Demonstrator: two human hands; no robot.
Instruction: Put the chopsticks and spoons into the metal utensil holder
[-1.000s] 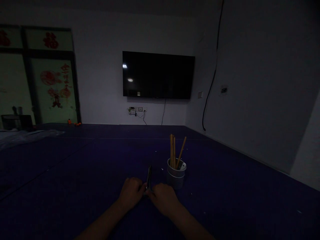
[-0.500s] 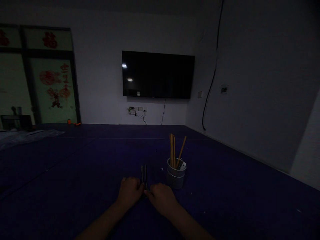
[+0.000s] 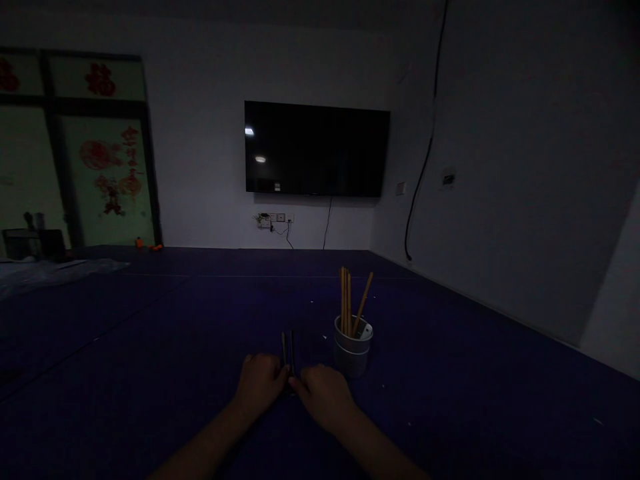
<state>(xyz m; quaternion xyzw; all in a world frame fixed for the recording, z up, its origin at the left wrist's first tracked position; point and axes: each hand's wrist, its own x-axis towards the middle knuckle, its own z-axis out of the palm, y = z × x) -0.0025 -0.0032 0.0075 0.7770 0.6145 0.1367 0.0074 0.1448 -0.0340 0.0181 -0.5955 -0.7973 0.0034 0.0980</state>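
My left hand [image 3: 261,383] is closed, its thumb against the near end of a slim dark bar [image 3: 284,343] that looks metallic. My right hand [image 3: 325,395] is also closed, thumb pointing inward, at the near end of a second slim dark bar [image 3: 293,347]. The two bars point away from me, side by side with a narrow gap. Their lower ends are hidden by my fingers, and the dim light hides their exact kind. Just beyond my right hand stands a grey metal cup [image 3: 351,360] holding several wooden chopsticks [image 3: 349,303].
A dark blue surface [image 3: 210,320] spreads around, with small white specks on it. Clear plastic sheeting [image 3: 65,270] lies at the far left. A black television [image 3: 317,150] hangs on the back wall, above sockets [image 3: 275,218]. A black cable [image 3: 420,177] runs down the right wall.
The far ends of the two slim bars have parted slightly. Both hands stay almost in place, and the cup with the chopsticks has not moved.
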